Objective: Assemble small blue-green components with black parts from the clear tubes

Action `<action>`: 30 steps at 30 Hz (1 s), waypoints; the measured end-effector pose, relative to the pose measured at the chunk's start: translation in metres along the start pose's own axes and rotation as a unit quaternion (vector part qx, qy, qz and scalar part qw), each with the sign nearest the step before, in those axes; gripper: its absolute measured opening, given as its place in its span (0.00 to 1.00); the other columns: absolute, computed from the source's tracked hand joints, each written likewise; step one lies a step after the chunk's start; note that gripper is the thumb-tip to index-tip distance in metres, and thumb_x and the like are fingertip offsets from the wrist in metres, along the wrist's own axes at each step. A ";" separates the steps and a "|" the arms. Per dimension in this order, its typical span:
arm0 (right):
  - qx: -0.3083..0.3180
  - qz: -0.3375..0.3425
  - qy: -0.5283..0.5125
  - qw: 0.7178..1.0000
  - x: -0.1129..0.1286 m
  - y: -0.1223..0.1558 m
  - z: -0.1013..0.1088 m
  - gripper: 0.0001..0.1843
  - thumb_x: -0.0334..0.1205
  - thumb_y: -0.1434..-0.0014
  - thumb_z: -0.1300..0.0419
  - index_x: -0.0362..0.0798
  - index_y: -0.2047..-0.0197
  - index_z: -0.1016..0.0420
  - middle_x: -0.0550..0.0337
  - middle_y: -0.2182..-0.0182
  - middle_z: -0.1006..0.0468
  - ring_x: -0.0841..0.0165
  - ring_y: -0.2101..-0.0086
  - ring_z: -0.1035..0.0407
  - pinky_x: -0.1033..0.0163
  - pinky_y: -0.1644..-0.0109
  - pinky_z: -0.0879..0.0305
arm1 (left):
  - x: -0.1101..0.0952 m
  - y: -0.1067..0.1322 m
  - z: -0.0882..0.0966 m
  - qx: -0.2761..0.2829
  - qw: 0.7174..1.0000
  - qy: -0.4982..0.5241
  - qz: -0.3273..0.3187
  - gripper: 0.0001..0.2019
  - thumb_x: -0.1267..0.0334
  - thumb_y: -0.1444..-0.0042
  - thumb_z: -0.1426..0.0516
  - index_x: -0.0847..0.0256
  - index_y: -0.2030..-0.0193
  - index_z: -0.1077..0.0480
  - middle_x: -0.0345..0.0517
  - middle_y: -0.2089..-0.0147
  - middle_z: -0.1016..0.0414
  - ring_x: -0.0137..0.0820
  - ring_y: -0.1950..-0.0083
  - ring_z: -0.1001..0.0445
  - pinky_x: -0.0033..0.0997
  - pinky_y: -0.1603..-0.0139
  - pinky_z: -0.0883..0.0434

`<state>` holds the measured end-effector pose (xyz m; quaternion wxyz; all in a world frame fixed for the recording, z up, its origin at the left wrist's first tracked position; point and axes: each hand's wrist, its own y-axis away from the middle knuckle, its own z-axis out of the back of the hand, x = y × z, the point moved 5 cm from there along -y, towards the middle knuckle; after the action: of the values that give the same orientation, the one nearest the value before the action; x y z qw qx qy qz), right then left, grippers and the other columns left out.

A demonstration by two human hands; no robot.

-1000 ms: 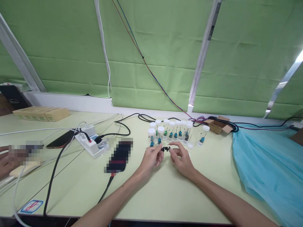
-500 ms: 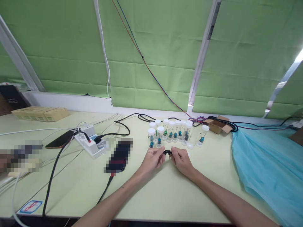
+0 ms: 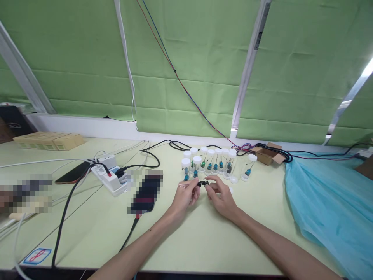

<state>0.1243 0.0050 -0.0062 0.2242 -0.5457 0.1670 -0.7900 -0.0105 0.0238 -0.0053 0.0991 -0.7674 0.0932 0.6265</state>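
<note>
My left hand and my right hand meet over the pale green table, both pinching a small black part between their fingertips. A thin wire sticks out to the left of my left fingers. Just behind the hands stands a cluster of clear vials with white caps, each holding a small blue or green piece. One more vial stands apart to the right, and a loose white cap lies beside it.
A white power strip with black cables, a dark phone and a blurred device lie to the left. A blue plastic sheet covers the right. A small cardboard box and tan boxes sit at the back.
Both hands dipped slightly toward the table with the black part half a second ago, then rose back. A person's hand at the far left edge has withdrawn from view.
</note>
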 end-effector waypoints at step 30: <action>-0.017 -0.011 -0.005 1.000 -0.004 0.000 0.003 0.16 0.49 0.33 0.53 0.47 0.53 0.34 0.69 0.82 0.36 0.72 0.81 0.40 0.66 0.75 0.42 | 0.000 0.000 0.001 -0.009 1.000 -0.013 -0.011 0.25 0.44 0.49 0.42 0.64 0.84 0.34 0.38 0.86 0.40 0.21 0.84 0.45 0.24 0.83 0.51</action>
<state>0.1283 0.0071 -0.0077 0.2068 -0.5549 0.1728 -0.7871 -0.0119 0.0240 -0.0052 0.1006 -0.7608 0.0777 0.6364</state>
